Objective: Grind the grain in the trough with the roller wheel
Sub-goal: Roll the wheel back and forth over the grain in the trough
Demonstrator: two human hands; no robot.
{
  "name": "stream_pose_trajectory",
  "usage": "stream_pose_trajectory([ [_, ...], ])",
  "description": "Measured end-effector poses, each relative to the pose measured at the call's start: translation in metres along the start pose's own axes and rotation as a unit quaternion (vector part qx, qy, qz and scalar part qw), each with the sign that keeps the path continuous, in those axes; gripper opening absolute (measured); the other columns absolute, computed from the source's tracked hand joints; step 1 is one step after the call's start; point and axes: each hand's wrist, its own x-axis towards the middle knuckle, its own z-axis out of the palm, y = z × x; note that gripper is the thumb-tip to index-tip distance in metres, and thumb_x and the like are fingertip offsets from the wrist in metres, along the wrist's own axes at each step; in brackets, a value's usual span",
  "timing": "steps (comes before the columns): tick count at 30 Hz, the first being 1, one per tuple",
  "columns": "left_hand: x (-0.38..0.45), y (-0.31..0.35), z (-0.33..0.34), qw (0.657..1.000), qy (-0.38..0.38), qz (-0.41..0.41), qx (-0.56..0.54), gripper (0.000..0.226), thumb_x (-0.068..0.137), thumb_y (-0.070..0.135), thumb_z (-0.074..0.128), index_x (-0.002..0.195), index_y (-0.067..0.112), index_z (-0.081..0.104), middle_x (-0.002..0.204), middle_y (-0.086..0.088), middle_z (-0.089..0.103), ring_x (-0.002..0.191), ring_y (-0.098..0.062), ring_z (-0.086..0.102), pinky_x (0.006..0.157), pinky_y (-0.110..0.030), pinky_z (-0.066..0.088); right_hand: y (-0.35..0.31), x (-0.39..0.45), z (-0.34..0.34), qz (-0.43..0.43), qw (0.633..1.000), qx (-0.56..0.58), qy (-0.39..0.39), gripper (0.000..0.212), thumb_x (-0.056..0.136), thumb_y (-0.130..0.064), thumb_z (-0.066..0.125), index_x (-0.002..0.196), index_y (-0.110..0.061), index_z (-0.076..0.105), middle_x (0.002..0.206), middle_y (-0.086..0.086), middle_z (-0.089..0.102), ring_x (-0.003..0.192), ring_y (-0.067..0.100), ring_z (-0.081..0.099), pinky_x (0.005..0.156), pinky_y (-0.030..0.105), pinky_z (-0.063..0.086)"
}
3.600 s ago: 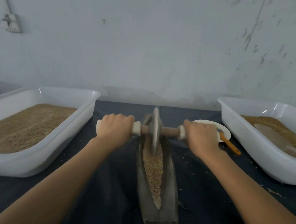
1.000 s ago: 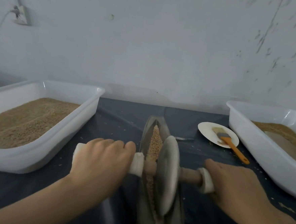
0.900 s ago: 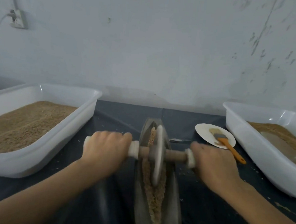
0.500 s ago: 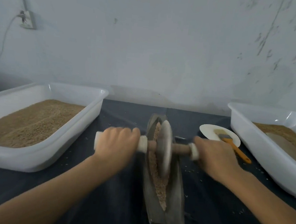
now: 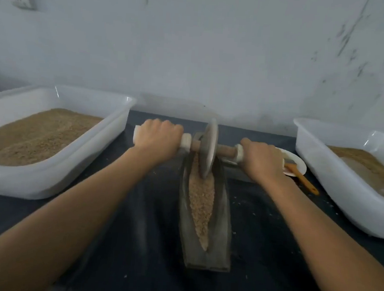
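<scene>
I have the left hand (image 5: 157, 138) and right hand (image 5: 262, 160) curled tight round the axle handles; the roller wheel (image 5: 207, 151) sits at the far end of the trough (image 5: 224, 215), in the grain (image 5: 200, 198); I should press evenly, keeping the wheel upright and centred.

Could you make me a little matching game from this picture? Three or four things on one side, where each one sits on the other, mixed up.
Things:
1. roller wheel
2. orange-handled brush
3. left hand
4. grain

Places:
A. on the white plate
B. lying in the trough
C. at the far end of the trough
D. round one white handle of the axle

Pairs: 1-C, 2-A, 3-D, 4-B
</scene>
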Motion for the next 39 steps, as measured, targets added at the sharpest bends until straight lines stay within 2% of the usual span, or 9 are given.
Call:
stream_pose_trajectory([
  [7,-0.073,0.005,-0.030,0.998,0.028,0.044,0.036,0.036,0.079,0.028,0.068,0.080,0.023,0.032,0.076,0.002,0.062,0.060,-0.024,0.057,0.048,-0.029,0.016,0.005,-0.069,-0.030,-0.067,0.998,0.015,0.016,0.025,0.074,-0.028,0.068,0.076,-0.021,0.044,0.061,0.000,0.056,0.053,0.029,0.054,0.045,0.027,0.028],
  [12,-0.138,-0.004,-0.067,0.994,0.065,0.085,-0.037,0.052,0.048,0.017,0.085,0.067,0.020,0.037,0.049,0.003,0.044,0.037,-0.018,0.028,0.049,-0.018,0.007,0.014,-0.123,-0.075,-0.140,0.986,0.050,0.079,0.033,0.055,-0.032,0.063,0.067,-0.026,0.033,0.055,-0.013,0.021,0.042,0.014,0.018,0.048,0.015,0.007],
  [17,-0.092,0.002,-0.034,0.998,0.021,0.043,0.034,0.036,0.073,0.029,0.071,0.076,0.024,0.036,0.065,0.003,0.059,0.047,-0.021,0.043,0.047,-0.024,0.012,0.008,-0.081,-0.030,-0.079,0.996,0.032,0.031,0.036,0.066,-0.029,0.072,0.071,-0.024,0.036,0.052,-0.005,0.038,0.044,0.024,0.040,0.044,0.021,0.024],
  [19,-0.052,0.000,-0.013,0.999,0.014,0.028,0.021,0.019,0.084,0.030,0.061,0.083,0.023,0.043,0.082,-0.002,0.065,0.068,-0.030,0.061,0.054,-0.031,0.027,0.005,-0.046,-0.010,-0.046,0.999,0.012,0.022,0.028,0.079,-0.032,0.066,0.078,-0.023,0.040,0.059,-0.001,0.048,0.051,0.025,0.044,0.047,0.027,0.029],
  [23,0.005,-0.006,0.002,0.999,0.011,0.028,0.019,0.011,0.085,0.022,0.058,0.094,0.017,0.058,0.093,-0.011,0.067,0.084,-0.037,0.063,0.062,-0.036,0.034,0.003,-0.003,0.006,-0.010,0.999,0.030,0.017,0.018,0.090,-0.030,0.056,0.086,-0.019,0.042,0.084,0.014,0.065,0.072,0.037,0.059,0.058,0.036,0.035],
  [27,-0.023,0.002,-0.007,0.998,0.039,0.042,-0.001,0.015,0.082,0.024,0.063,0.089,0.018,0.051,0.086,-0.005,0.066,0.075,-0.033,0.063,0.058,-0.034,0.029,0.002,-0.036,-0.006,-0.013,1.000,0.025,0.012,0.021,0.086,-0.030,0.062,0.087,-0.016,0.048,0.073,0.010,0.061,0.062,0.033,0.056,0.052,0.034,0.038],
  [32,-0.116,0.004,-0.049,0.992,0.091,0.088,-0.010,0.059,0.047,0.021,0.084,0.074,0.024,0.031,0.054,0.002,0.052,0.040,-0.024,0.046,0.051,-0.021,0.001,0.005,-0.115,-0.063,-0.111,0.990,0.026,0.088,0.040,0.053,-0.018,0.072,0.067,-0.021,0.036,0.052,-0.006,0.024,0.038,0.019,0.024,0.049,0.015,0.009],
  [35,-0.134,0.000,-0.053,0.994,0.061,0.076,-0.052,0.051,0.045,0.017,0.082,0.068,0.022,0.037,0.049,0.005,0.044,0.041,-0.016,0.022,0.054,-0.018,-0.001,0.007,-0.125,-0.077,-0.135,0.989,0.037,0.056,0.041,0.048,-0.018,0.077,0.065,-0.018,0.040,0.049,-0.005,0.031,0.042,0.015,0.018,0.051,0.014,0.006],
  [39,-0.103,-0.002,-0.016,0.999,0.016,0.032,-0.030,0.041,0.071,0.032,0.073,0.070,0.024,0.033,0.052,0.011,0.034,0.039,-0.014,0.024,0.046,-0.024,0.007,0.002,-0.086,-0.056,-0.106,0.994,-0.025,0.032,0.046,0.040,-0.018,0.087,0.066,-0.016,0.049,0.047,0.000,0.046,0.035,0.022,0.038,0.049,0.015,0.006],
])
